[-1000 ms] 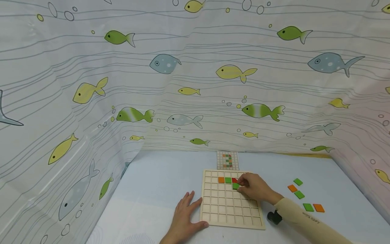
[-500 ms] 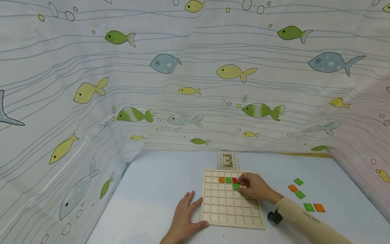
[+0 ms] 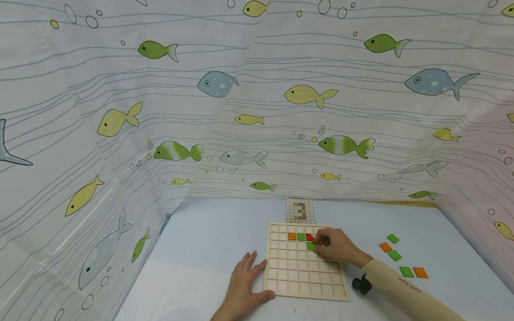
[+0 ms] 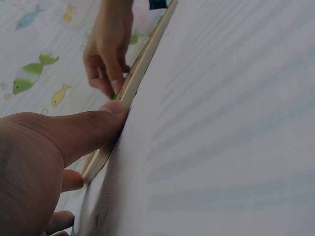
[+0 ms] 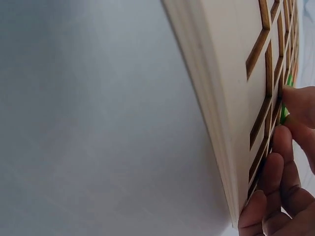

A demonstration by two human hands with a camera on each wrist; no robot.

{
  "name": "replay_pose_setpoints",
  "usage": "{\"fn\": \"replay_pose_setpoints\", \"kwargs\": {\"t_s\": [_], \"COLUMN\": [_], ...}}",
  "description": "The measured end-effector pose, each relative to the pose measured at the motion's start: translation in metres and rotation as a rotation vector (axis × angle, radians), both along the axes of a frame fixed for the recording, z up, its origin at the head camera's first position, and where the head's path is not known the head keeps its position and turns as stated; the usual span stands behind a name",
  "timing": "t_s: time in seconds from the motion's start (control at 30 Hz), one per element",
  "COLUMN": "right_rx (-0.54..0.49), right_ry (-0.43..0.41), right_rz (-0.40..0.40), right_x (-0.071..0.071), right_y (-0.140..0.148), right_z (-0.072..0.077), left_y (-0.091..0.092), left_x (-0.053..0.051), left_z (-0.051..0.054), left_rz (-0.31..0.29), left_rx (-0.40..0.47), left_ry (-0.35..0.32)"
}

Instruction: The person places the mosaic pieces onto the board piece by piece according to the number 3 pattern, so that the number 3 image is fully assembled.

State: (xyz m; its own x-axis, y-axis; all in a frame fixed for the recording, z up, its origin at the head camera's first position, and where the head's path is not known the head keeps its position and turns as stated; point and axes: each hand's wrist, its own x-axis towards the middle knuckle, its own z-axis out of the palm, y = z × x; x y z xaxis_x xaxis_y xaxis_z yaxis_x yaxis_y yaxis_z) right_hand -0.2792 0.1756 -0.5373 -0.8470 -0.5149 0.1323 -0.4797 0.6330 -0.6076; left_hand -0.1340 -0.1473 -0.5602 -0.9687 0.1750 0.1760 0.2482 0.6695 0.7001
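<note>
Tabletop (image 3: 225,232) (fish-print sheeting (image 3: 265,138) behind) bears a board (image 3: 293,265).

On our pale wood board (image 3: 285,275), patterned in a square grid, we see orange, green and red tiles (image 3: 300,236); our bench (image 3: 225,223) is pale blue, our sleeve (image 3: 413,294) beige, and the white backdrop (image 3: 265,67) carries green, yellow and blue-grey fish (image 3: 301,94).

I see room over the near rows of the wooden grid board (image 3: 299,276); the right hand (image 3: 335,244) blocks its far right squares, the left hand (image 3: 243,285) its near left corner.
</note>
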Motion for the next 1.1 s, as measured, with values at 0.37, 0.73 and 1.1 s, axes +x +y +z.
{"fn": "replay_pose_setpoints", "kwargs": {"t_s": [0.37, 0.73, 1.1], "right_rx": [-0.011, -0.057, -0.054], "right_ry": [-0.022, -0.031, -0.063], "right_rz": [-0.003, 0.001, 0.016], "right_x": [-0.0007, -0.006, -0.0052], "right_y": [0.0012, 0.0049, 0.0058], "right_z": [0.0, -0.0073, -0.0035], "left_y": [-0.0004, -0.001, -0.0019], "left_x": [0.0004, -0.0021, -0.0025], "left_z": [0.0002, -0.0013, -0.0022], "left_rz": [0.002, 0.01, 0.001], "left_rx": [0.001, -0.008, 0.009], "left_ry": [-0.032, -0.025, -0.027]}}
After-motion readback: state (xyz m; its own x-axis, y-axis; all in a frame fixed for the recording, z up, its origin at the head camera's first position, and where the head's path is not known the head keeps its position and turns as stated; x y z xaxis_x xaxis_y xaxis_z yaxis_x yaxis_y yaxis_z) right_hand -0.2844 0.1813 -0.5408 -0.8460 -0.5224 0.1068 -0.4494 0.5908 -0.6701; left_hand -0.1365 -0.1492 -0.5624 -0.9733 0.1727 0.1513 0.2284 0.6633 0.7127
